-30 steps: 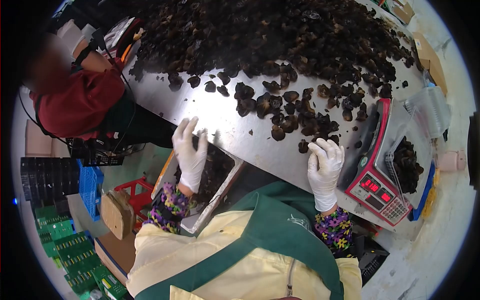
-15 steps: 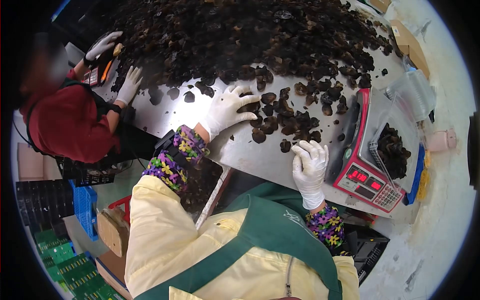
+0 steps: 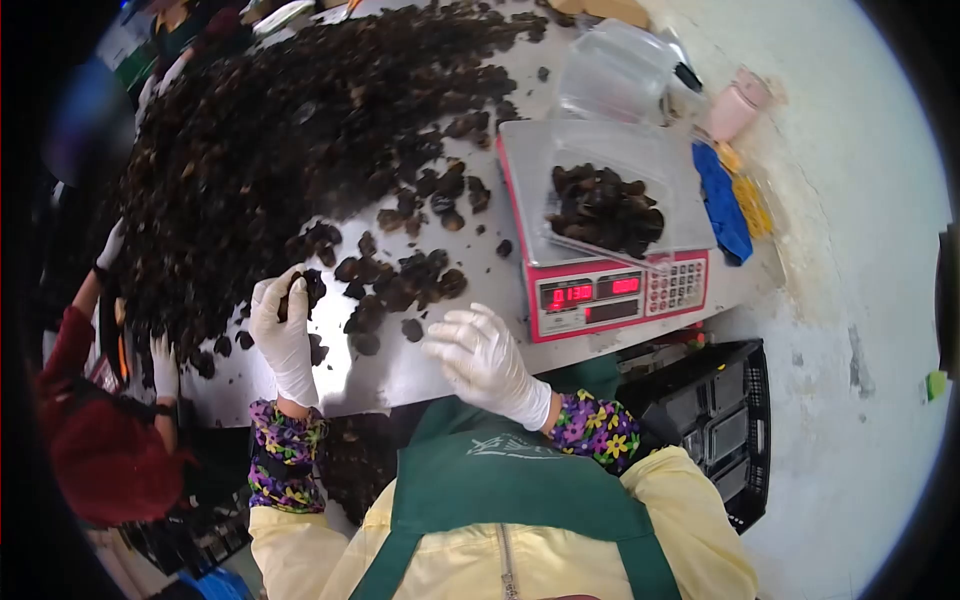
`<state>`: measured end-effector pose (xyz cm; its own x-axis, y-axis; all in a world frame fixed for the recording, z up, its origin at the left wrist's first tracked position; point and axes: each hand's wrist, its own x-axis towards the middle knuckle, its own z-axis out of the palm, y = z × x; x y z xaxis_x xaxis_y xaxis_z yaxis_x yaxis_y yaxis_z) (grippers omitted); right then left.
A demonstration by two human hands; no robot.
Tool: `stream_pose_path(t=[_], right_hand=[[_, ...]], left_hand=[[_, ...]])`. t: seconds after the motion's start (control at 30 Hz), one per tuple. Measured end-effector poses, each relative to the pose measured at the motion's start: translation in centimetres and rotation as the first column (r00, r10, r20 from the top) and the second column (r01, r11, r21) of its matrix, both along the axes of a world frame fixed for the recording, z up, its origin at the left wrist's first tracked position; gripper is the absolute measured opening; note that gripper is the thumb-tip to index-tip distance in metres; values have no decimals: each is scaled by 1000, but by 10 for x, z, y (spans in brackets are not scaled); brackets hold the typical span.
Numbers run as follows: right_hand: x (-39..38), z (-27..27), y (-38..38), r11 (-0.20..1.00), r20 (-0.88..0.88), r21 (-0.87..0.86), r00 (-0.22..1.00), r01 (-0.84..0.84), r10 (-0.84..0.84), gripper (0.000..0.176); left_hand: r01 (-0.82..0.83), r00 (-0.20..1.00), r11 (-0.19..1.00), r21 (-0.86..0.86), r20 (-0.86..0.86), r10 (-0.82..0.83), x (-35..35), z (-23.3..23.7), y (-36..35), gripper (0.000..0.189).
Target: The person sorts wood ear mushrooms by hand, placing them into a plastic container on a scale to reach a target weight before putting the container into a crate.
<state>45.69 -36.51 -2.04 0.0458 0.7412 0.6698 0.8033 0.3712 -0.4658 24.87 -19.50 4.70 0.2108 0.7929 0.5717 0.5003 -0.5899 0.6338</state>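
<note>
The left hand [image 3: 280,342], in a thin white glove, points up, its thumb and fingertips pinched together. The right hand [image 3: 487,367], in a thin white glove too, tips to the left with its fingers softly curled. A bit of bare wrist [image 3: 292,408] shows on each arm. Flowery purple cuffs [image 3: 285,455] meet pale yellow sleeves [image 3: 690,505].

The scale's [image 3: 618,318] left display [image 3: 571,294] reads 0.130, its right display [image 3: 619,286] zeros; the apron's [image 3: 535,500] white lettering is illegible.
</note>
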Motion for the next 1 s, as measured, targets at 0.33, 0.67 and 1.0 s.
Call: stream_pose_path(t=[0.33,0.67,1.0], right_hand=[[100,66,-76,922,27,185,936,339,-350,23],[169,42,-137,768,5,239,790,594,-613,28],[177,52,-123,761,-43,281,800,584,-598,26]], left_hand=[[530,848,836,143,-93,-521,231,64,-56,19],[504,843,859,94,-270,-466,278,42,-65,47],[345,917,938,-35,225,-329,240,35,-31,17]])
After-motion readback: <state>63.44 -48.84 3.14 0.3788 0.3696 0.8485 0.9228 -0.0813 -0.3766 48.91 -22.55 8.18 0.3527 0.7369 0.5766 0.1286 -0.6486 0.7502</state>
